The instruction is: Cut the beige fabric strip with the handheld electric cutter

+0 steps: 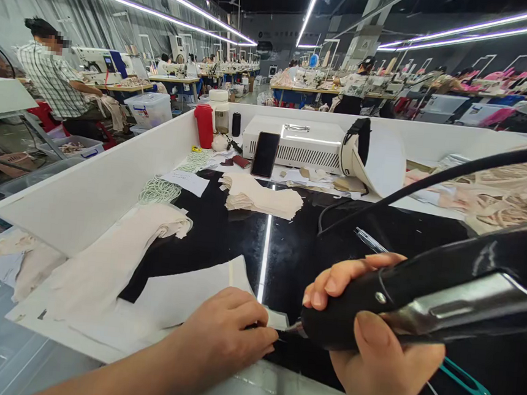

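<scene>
My right hand (383, 355) is wrapped round a bulky black corded hand tool (345, 318) with a long metal lever along its side. A small metal tip sticks out of the tool's left end, close to my left fingertips. My left hand (228, 336) is closed, fingers bent and pressed together, over the near right part of a white sheet (181, 292) on the black table top (222, 249). What lies under that palm is hidden. Left of the sheet, a long piece of pale beige fabric (106, 254) stretches across the table.
Stacked beige cut pieces (263, 197) lie mid-table. A phone (265, 154) leans on a white vented box (296, 139). A pen (370, 240) and a teal tool (466, 380) lie right. The tool's black cord (431, 175) arches overhead. A white side panel (94, 176) borders the left.
</scene>
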Demonstrator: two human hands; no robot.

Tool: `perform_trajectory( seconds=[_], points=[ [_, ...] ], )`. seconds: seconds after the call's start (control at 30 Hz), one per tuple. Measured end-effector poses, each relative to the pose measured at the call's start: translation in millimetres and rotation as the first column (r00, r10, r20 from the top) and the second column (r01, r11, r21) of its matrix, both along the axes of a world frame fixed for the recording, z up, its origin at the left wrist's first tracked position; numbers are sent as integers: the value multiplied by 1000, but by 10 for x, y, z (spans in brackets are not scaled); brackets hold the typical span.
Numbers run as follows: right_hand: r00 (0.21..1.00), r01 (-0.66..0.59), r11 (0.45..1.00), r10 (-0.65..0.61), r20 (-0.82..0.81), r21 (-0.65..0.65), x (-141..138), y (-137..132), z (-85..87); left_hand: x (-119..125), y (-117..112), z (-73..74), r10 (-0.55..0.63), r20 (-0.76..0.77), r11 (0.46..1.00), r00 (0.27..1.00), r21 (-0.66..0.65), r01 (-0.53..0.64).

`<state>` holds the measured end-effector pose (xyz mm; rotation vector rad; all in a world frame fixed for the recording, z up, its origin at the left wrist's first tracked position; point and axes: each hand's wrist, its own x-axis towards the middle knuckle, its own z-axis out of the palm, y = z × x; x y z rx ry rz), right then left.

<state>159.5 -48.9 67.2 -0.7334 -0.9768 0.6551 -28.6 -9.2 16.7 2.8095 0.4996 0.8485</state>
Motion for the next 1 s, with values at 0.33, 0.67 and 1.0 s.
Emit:
perform_trajectory(
  seconds=[0.33, 0.67, 1.0],
  points=[
    [1000, 14, 1000, -15, 7, 11, 23, 24, -40, 0, -273, -127, -148, -43, 989, 988, 3, 148],
    [999, 37, 999, -37, 4, 13, 27, 47, -25, 39, -134, 10, 0, 47, 1000, 999, -29, 2],
    [1000, 21, 1000, -22, 8, 15, 27, 44, -24, 58, -45, -53, 54, -142, 996, 988, 73, -44]
  ],
)
